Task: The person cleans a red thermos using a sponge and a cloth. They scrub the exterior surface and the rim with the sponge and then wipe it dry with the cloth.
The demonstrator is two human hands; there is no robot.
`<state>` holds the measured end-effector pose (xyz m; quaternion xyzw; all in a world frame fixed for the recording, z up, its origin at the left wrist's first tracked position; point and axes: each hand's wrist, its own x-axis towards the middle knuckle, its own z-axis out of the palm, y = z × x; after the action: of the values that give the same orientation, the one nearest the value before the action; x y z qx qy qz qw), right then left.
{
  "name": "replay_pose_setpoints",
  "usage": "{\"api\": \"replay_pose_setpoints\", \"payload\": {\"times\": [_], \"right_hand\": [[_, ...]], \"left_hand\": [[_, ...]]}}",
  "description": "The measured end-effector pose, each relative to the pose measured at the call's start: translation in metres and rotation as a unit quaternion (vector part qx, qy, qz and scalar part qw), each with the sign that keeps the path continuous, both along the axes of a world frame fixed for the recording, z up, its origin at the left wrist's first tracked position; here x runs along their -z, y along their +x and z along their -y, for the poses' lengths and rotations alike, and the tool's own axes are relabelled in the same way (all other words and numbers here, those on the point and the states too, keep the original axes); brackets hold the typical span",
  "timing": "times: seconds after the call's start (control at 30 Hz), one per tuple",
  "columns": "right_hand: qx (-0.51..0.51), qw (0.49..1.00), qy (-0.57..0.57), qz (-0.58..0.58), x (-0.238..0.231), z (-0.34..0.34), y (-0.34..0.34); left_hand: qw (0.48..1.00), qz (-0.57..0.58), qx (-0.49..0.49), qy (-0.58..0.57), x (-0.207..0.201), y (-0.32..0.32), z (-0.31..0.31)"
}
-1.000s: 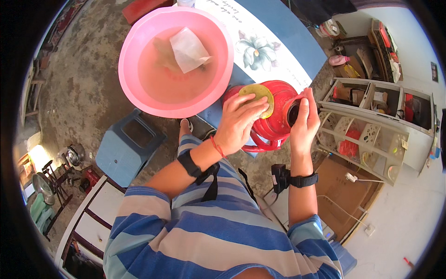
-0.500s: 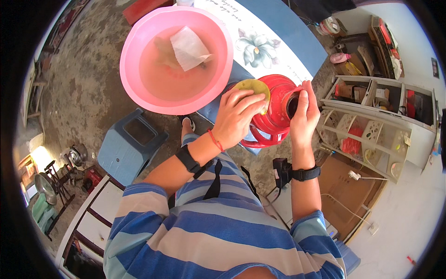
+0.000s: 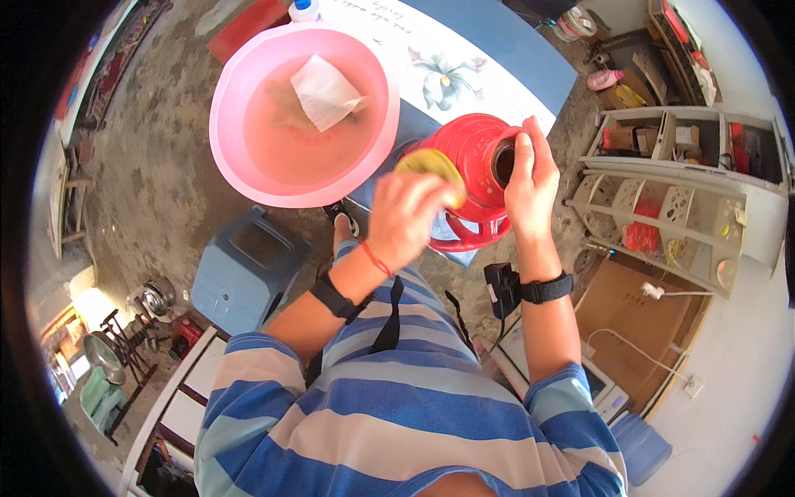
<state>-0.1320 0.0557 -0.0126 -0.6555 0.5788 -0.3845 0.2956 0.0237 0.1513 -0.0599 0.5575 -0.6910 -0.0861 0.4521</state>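
Left grip (image 3: 403,217), blurred, is closing over a yellow pad (image 3: 431,161) and holding it against the left side of the red vessel (image 3: 479,167); right grip (image 3: 532,192) is clamping the vessel's mouth rim between thumb and fingers, probably bracing it against the pad. Vessel is lying over the near edge of the worktop (image 3: 542,54), support underneath not showing. Pink basin (image 3: 224,124) is crowding leftward movement; room is opening rightward, over floor (image 3: 570,149).
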Motion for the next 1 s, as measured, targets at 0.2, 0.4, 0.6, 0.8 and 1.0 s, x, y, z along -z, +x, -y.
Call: {"api": "replay_pose_setpoints", "payload": {"times": [0.2, 0.4, 0.6, 0.8, 1.0], "right_hand": [[0.009, 0.996, -0.023, 0.084, -0.015, -0.012, -0.006], [-0.091, 0.981, 0.074, 0.157, -0.048, -0.078, -0.029], [0.042, 0.928, 0.118, 0.352, -0.049, -0.089, -0.037], [0.113, 0.984, -0.135, -0.032, 0.013, -0.081, -0.086], [0.037, 0.992, -0.109, -0.056, 0.047, -0.113, -0.027]], "left_hand": [[0.942, -0.310, -0.059, 0.117, 0.002, 0.056, 0.015], [0.822, -0.485, 0.139, 0.263, -0.088, 0.039, -0.001], [0.971, -0.102, 0.202, 0.077, -0.112, -0.010, 0.041], [0.983, 0.143, 0.111, -0.019, -0.086, -0.014, 0.095], [0.985, 0.072, 0.134, 0.080, -0.061, -0.033, 0.102]]}}
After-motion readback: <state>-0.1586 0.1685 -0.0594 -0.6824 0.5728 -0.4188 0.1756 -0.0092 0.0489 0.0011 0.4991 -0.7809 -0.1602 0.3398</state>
